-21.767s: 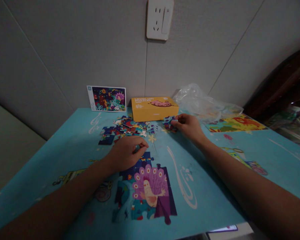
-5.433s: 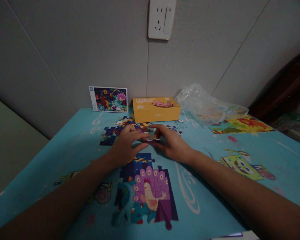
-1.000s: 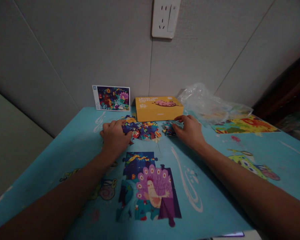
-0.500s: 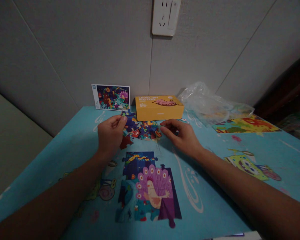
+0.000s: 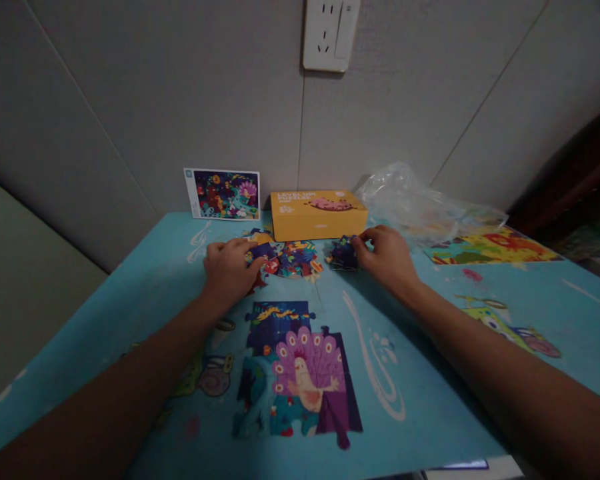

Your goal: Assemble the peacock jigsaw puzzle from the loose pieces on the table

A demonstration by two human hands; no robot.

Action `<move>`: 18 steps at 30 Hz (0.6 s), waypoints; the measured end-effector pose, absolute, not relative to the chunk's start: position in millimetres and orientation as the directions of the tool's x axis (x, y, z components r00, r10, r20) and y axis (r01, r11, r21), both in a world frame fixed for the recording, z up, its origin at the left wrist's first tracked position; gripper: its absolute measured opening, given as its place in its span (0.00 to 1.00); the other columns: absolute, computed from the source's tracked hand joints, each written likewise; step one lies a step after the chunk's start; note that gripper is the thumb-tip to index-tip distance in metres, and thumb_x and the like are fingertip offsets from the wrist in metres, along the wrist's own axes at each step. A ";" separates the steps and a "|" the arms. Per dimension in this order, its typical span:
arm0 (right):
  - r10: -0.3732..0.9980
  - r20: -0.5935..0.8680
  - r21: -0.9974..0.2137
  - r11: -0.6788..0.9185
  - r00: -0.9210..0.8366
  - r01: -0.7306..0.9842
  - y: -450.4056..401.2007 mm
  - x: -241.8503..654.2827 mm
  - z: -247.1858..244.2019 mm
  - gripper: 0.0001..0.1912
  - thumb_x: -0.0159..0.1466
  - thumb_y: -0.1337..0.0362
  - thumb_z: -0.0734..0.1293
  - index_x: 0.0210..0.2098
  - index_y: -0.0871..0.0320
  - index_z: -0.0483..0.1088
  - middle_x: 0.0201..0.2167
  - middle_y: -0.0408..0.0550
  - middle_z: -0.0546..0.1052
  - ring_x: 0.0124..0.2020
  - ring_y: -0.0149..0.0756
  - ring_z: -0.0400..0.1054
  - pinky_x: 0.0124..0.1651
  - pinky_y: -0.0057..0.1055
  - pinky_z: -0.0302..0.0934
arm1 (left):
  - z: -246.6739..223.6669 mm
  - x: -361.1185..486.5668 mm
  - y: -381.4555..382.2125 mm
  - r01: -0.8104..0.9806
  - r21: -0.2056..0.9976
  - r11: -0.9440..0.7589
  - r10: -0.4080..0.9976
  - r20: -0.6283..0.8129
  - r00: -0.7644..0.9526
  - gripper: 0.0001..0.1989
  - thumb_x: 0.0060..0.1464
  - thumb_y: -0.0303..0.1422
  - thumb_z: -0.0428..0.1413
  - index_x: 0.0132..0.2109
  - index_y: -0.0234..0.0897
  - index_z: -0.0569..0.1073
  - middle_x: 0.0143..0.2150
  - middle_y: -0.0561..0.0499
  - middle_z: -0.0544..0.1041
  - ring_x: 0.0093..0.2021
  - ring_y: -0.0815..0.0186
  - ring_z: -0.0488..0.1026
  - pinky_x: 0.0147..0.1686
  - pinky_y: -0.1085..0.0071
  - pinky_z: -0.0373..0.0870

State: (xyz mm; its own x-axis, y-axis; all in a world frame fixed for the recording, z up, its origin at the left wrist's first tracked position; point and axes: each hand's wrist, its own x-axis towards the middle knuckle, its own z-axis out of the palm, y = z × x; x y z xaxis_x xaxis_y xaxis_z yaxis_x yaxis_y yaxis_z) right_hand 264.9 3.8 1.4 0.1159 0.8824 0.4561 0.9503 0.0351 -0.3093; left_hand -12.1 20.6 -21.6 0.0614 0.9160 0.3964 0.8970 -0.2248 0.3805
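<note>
My left hand (image 5: 230, 268) rests at the left side of a heap of loose jigsaw pieces (image 5: 296, 259). Its thumb and fingers are apart, touching the heap, with nothing visibly gripped. To the right, my right hand (image 5: 387, 257) pinches the edge of a dark blue puzzle piece (image 5: 343, 254); other pieces lie close by it, partly hidden. Nearer to me lies a joined section of puzzle (image 5: 307, 373), showing a purple peacock and a dark blue strip with yellow garland.
A yellow puzzle box (image 5: 320, 217) stands behind the heap. Left of it a picture card (image 5: 226, 195) leans on the wall. A clear plastic bag (image 5: 415, 203) and a colourful sheet (image 5: 497, 247) lie at the right. The tablecloth (image 5: 180, 267) is blue with cartoon prints.
My left hand has lowered onto the heap and let go of the dark blue piece it held. My right hand has moved right and now pinches a dark piece.
</note>
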 end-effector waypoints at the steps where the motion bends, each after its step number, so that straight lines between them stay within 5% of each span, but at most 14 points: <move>1: 0.893 0.429 -0.275 -0.011 0.133 0.961 6.1 267.7 -0.2 0.14 0.62 0.59 0.61 0.32 0.61 0.75 0.37 0.59 0.76 0.41 0.48 0.68 0.43 0.40 0.58 | -23.5 -13.2 21.7 0.908 0.367 -0.202 0.926 0.373 0.056 0.16 0.55 0.39 0.56 0.48 0.40 0.78 0.55 0.47 0.77 0.56 0.51 0.67 0.58 0.52 0.57; 7: 0.896 0.406 -0.256 -0.077 0.180 0.964 5.5 266.2 -5.1 0.17 0.61 0.58 0.64 0.46 0.59 0.74 0.44 0.61 0.73 0.48 0.55 0.66 0.46 0.46 0.58 | -22.7 -11.6 19.7 0.907 0.380 -0.180 0.943 0.328 0.050 0.13 0.54 0.39 0.58 0.45 0.43 0.79 0.52 0.49 0.78 0.54 0.50 0.67 0.55 0.52 0.59; 18: 0.894 0.437 -0.316 0.054 0.095 0.947 -1.0 256.6 -3.9 0.15 0.61 0.60 0.64 0.44 0.59 0.75 0.44 0.59 0.72 0.48 0.53 0.65 0.50 0.47 0.57 | -15.8 -9.6 19.1 0.909 0.384 -0.162 0.926 0.376 0.006 0.25 0.49 0.36 0.62 0.55 0.39 0.74 0.52 0.42 0.75 0.53 0.49 0.68 0.54 0.52 0.64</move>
State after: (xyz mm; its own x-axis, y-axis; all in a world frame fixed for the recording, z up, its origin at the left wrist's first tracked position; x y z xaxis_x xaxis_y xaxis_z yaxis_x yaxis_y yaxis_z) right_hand 256.6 -1.0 -3.9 0.0948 0.8943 0.4374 0.9473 0.0541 -0.3158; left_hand -9.6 19.1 -15.8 0.0064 0.9264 0.3765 0.9090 -0.1623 0.3839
